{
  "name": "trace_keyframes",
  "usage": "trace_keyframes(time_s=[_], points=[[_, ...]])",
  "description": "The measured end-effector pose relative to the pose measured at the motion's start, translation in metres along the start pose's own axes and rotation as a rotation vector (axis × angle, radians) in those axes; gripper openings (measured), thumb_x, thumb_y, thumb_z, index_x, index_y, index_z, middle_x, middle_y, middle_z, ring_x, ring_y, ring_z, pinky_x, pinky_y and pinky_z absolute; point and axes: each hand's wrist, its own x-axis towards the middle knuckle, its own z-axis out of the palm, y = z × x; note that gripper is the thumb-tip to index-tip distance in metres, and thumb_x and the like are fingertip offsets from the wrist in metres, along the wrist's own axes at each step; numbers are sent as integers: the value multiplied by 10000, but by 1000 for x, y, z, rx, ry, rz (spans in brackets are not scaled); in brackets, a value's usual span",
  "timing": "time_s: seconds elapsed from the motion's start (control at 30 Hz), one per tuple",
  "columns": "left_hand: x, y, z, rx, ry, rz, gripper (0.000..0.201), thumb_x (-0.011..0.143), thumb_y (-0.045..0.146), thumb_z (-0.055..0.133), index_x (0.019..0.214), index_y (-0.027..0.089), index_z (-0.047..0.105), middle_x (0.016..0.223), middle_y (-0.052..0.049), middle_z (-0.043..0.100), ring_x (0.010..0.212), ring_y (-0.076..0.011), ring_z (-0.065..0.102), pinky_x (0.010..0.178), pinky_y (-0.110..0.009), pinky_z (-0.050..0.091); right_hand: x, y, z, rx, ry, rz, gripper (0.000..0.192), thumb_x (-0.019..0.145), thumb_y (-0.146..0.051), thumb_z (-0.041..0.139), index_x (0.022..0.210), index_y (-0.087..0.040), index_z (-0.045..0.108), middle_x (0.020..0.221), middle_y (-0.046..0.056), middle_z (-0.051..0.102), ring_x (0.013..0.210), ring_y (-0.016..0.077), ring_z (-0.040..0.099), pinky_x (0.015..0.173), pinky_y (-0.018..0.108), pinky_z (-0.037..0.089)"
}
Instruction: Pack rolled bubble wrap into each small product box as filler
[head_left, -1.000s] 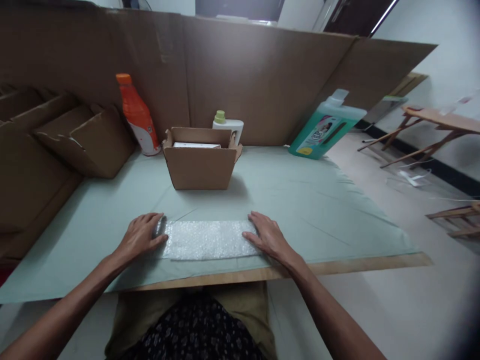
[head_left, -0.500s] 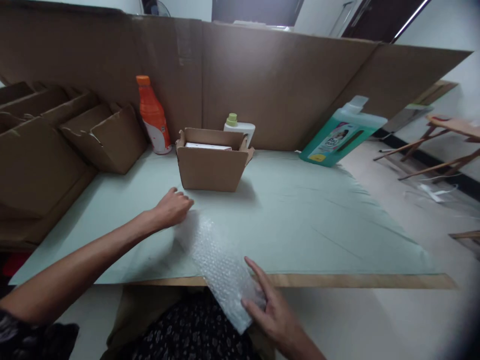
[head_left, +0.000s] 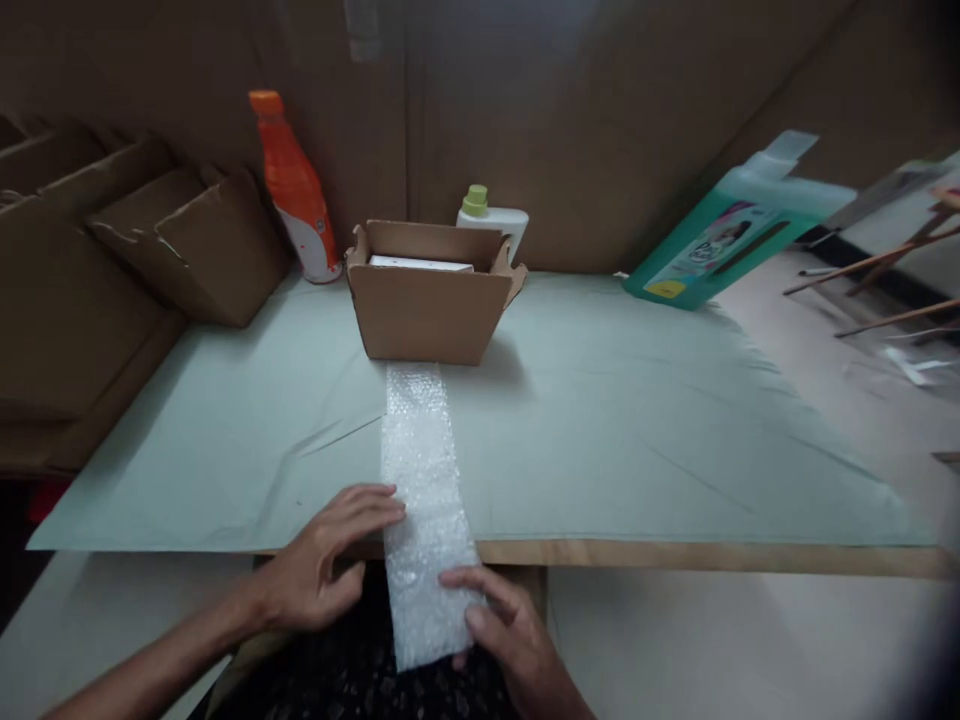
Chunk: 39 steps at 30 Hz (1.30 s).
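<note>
A strip of bubble wrap (head_left: 424, 450) lies lengthwise on the pale green cloth, its near end hanging over the table's front edge. My right hand (head_left: 510, 620) grips that near end at its right side, thumb and forefinger on top. At the strip's left edge is my left hand (head_left: 330, 550), fingers stretched out and apart from the thumb, fingertips at the wrap. The strip's far end meets the foot of an open cardboard box (head_left: 427, 315), which has a white flat item (head_left: 421, 264) inside.
An orange bottle (head_left: 296, 190) stands behind the box on the left. Behind its right side is a white bottle (head_left: 504, 217) with a green cap. A teal liquid bottle (head_left: 720, 240) leans at the back right. Cardboard bins (head_left: 195, 245) line the left, and a cardboard wall (head_left: 555, 130) the back.
The bubble wrap has been straightened to run toward the box. My left hand has left its far end and drawn back to the near left edge. The view has tilted down.
</note>
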Motion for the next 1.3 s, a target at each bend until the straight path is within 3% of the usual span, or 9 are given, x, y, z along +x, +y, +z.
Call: trace_keyframes(time_s=[0.17,0.33,0.5,0.57,0.67,0.8,0.9,1.1,1.3], points=[[-23,22,38,-12,104,-81,838,823,158,588,1582,245,243,1474,-169,524,1370,-327,488,1098,-562,457,25,-25,14,382,-22,21,490,864,-557,690,1178,-182,670,806,66,697,717,169,658,569,232,520],[0,14,61,71,447,-61,558,863,109,621,1391,254,514,1280,-143,618,1247,-289,558,1001,-479,504,14,-32,12,350,-70,-7,546,850,-593,701,1200,-181,631,785,70,717,681,159,666,596,235,499],[-3,7,56,-72,351,10,378,895,76,565,1234,237,612,1105,-90,709,1084,-225,643,940,-394,506,-13,-23,4,110,-91,24,830,769,-515,818,1462,-247,447,897,44,736,689,138,670,692,271,526],[-3,9,54,-145,307,-21,297,904,111,572,1170,223,636,1000,-66,734,961,-202,669,897,-365,509,-16,-22,-2,-89,-20,-71,765,851,-425,751,1512,-284,394,917,30,722,716,140,665,717,289,548],[1,15,51,-185,291,-196,137,932,183,545,961,195,677,874,-54,725,841,-189,661,802,-327,516,-9,-25,-14,-523,220,-307,603,900,-285,677,1468,-301,474,895,10,687,773,151,657,797,311,569],[6,20,52,-211,295,-502,251,972,316,498,816,186,646,793,-46,676,759,-185,630,680,-293,508,17,-27,-18,-772,333,-365,754,808,-285,760,1492,-250,443,1311,109,637,1103,241,652,949,385,563],[8,17,57,-237,302,-546,254,982,357,479,953,182,661,821,-48,680,760,-189,635,670,-297,517,41,-22,-10,-679,275,-309,759,837,-310,726,1516,-199,405,1480,151,539,1272,276,588,1040,413,523],[8,3,67,45,453,-455,393,942,278,564,1324,184,570,904,-54,713,821,-219,643,746,-353,530,68,-16,3,-651,364,-291,588,900,-376,646,1429,-156,517,1317,155,677,1113,281,690,986,434,553],[5,-1,69,269,408,-393,489,952,227,539,1431,170,456,842,-32,681,776,-232,595,781,-402,490,69,-19,5,-801,365,-304,622,925,-346,628,1496,-193,435,1220,123,714,979,246,718,865,391,589]])
